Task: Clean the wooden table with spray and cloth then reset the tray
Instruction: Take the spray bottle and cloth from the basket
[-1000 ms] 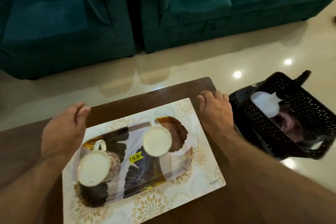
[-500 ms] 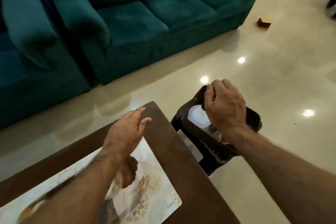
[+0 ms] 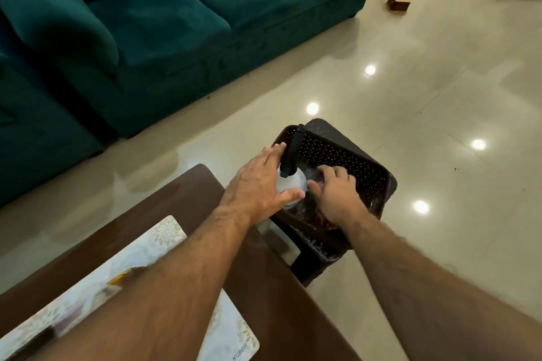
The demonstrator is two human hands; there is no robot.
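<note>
Left hand [image 3: 258,184]: your fingers and thumb are curled round the white body of the spray bottle, thumb on the near side, fingertips reaching past its far side.
Right hand [image 3: 334,189]: your hand reaches down into the basket just right of the bottle, fingers bent onto a dark reddish cloth; whether they have closed on it, you cannot tell.
Spray bottle [image 3: 290,182]: white body with a black trigger head pointing away from you; it sits at the left end of the basket, in your left hand.
Cloth [image 3: 318,177]: dark, reddish, lying in the bottom of the basket, mostly hidden under your right hand.
Basket [image 3: 346,155]: black, perforated walls, standing on the floor just beside the right corner of the table.
Table [image 3: 264,287]: dark brown wood, at the lower left; your left forearm crosses over it.
Mat [image 3: 231,337]: pale, with gold flower prints, lying on the table under your left forearm.
Tray [image 3: 117,280]: only a sliver with a golden edge shows on the mat beside your forearm.
Sofa [image 3: 164,23]: teal, along the far side of the floor.
Small box [image 3: 398,2]: brown, on the tiles near the sofa's right end.
</note>
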